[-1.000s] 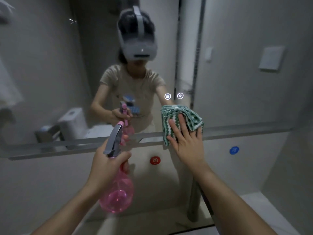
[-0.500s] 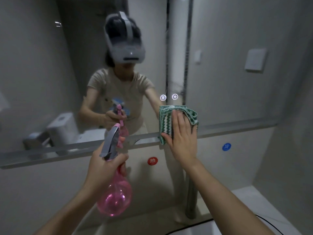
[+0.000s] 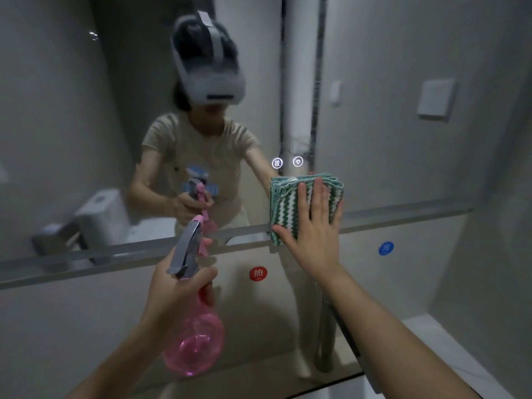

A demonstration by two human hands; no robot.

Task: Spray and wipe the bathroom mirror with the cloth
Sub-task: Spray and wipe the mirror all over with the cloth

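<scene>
The bathroom mirror (image 3: 388, 156) fills most of the view and reflects a person in a headset. My right hand (image 3: 313, 228) presses a folded green-and-white zigzag cloth (image 3: 290, 205) flat against the glass, fingers straight, near two small lit touch icons (image 3: 288, 162). My left hand (image 3: 175, 295) grips the neck of a pink spray bottle (image 3: 195, 341) with a grey trigger head, held upright in front of the mirror, left of the cloth.
A red round sticker (image 3: 258, 273) and a blue round sticker (image 3: 385, 248) show in the lower mirror. A metal ledge (image 3: 86, 254) crosses it as a reflection. A toilet (image 3: 100, 214) is reflected at left, a white wall plate (image 3: 436, 99) at upper right.
My right hand and the cloth have slid a little left and turned more upright on the glass. The spray bottle stays in my left hand, almost unmoved.
</scene>
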